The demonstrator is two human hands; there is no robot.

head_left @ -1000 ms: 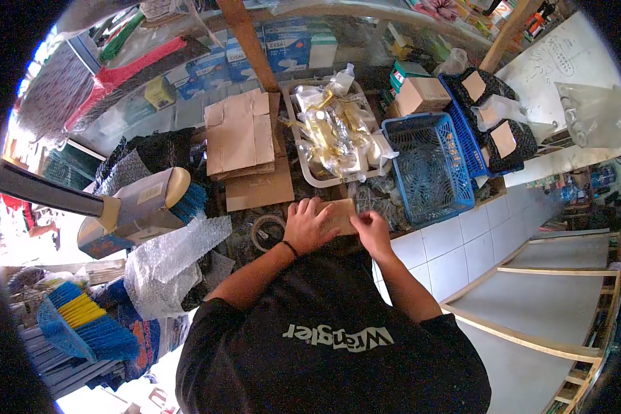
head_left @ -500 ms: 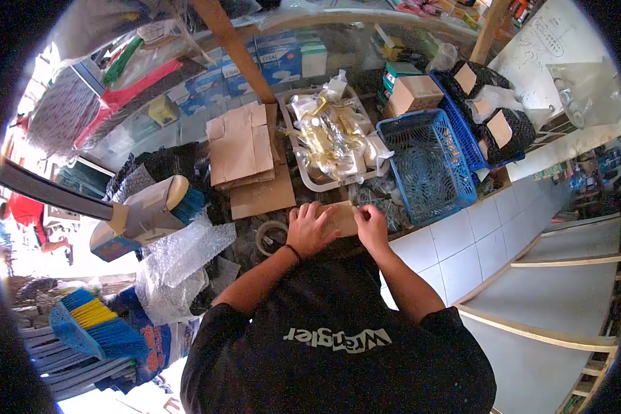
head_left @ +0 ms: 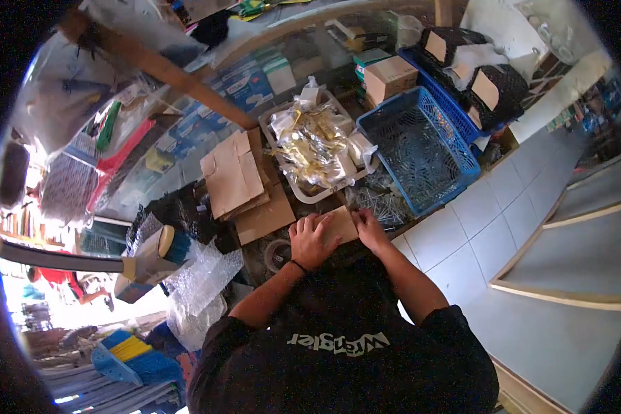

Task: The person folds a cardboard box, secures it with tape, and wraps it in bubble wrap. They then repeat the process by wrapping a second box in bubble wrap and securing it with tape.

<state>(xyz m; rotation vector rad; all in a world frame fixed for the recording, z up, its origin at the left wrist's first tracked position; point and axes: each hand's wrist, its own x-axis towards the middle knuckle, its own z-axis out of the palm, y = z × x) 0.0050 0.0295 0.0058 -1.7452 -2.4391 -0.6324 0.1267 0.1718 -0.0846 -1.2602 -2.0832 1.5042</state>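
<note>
A small light-brown cardboard piece (head_left: 341, 226) lies before my chest at the counter's near edge. My left hand (head_left: 313, 240) grips its left part, with the fingers over the far side and the thumb toward me. At the right edge, my right hand (head_left: 370, 230) is closed in a pinch on the cardboard; its fingertips are partly hidden. A roll of clear tape (head_left: 277, 254) lies just left of my left hand. Beyond the hands stands a white tray (head_left: 312, 198) heaped with gold-and-clear plastic packets (head_left: 314, 141).
Folded cardboard (head_left: 232, 172) lies at the left of the tray. A blue basket (head_left: 421, 207) stands to its right, with small boxes (head_left: 390, 79) behind. Bubble wrap (head_left: 203, 276) and a broom (head_left: 127, 355) are at the left. A person in red (head_left: 58, 276) is far off.
The camera view has turned and shifted, moving the surroundings in the picture. Both hands stay at the cardboard piece; my right hand has moved slightly along its right edge.
</note>
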